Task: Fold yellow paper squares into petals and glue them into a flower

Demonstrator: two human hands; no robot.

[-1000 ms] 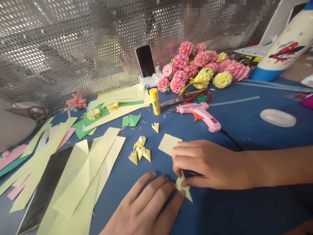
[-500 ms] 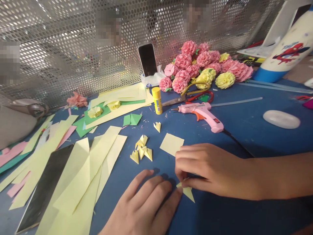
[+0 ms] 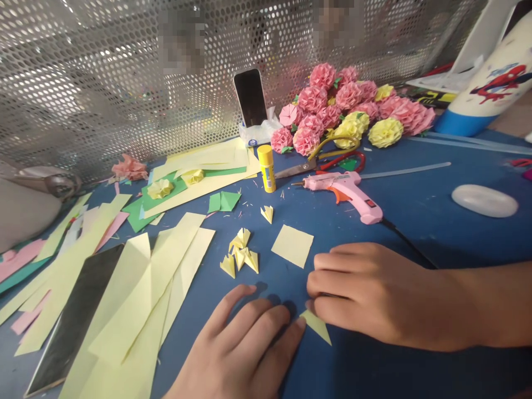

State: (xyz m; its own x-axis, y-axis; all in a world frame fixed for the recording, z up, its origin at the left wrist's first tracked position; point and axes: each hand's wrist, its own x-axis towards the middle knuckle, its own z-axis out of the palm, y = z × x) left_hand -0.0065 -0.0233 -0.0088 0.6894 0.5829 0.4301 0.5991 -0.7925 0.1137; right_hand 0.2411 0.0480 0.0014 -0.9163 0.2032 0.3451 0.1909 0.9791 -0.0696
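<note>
A small folded yellow paper (image 3: 317,327) lies on the blue table between my hands. The thumb of my left hand (image 3: 245,343) touches its left corner, and the other fingers are spread over the table. My right hand (image 3: 369,293) has its fingers curled together over the paper's upper right edge; its fingertips are partly hidden. A pale yellow square (image 3: 292,245) lies flat just beyond my right hand. Several folded yellow pieces (image 3: 245,256) sit in a cluster ahead of my left hand, with a single one (image 3: 267,214) farther back.
Long yellow strips (image 3: 145,299) and a dark flat panel (image 3: 78,316) lie at the left. Behind are a glue stick (image 3: 266,169), scissors (image 3: 305,168), a pink glue gun (image 3: 349,194), paper flowers (image 3: 324,105) and an upright phone (image 3: 250,98). A white oval object (image 3: 484,200) is at the right.
My right hand has shifted slightly right, uncovering the near corner of the yellow square, and its fingers have curled in more. The folded paper has stayed nearly in place.
</note>
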